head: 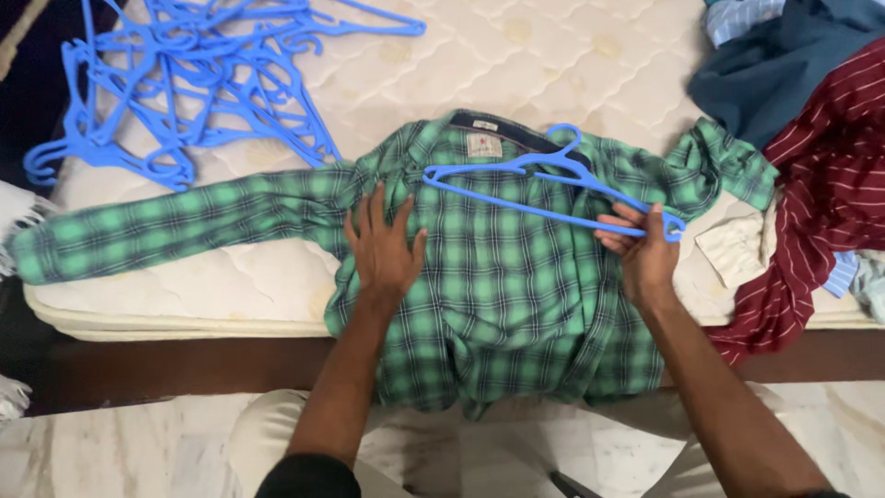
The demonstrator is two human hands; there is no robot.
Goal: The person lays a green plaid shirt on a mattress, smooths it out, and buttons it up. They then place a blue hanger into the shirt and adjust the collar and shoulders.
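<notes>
Head view, looking down: a green plaid shirt (498,295) lies spread, front down, on a cream quilted mattress (516,55), its collar away from the person and its hem hanging over the near edge of the bed. One sleeve stretches flat far out to the left; the other is bunched up at the right.

The left hand (383,244) rests palm down on the shirt just below the left shoulder, fingers spread wide and flat — it presses the cloth and grasps nothing.

The right hand (645,254) has a closed grip on a blue plastic hanger (544,180), fingers curled around the hanger's right end, thumb up along its side. The hanger lies slanted across the shirt's upper back, its hook near the collar and its left end near the shirt's middle.

A heap of more blue hangers (184,83) lies tangled at the top left of the mattress, well apart from the hands. At the right edge sits a pile of clothes (811,138) — a dark red striped garment, a dark blue one and a pale one — touching the bunched sleeve.
</notes>
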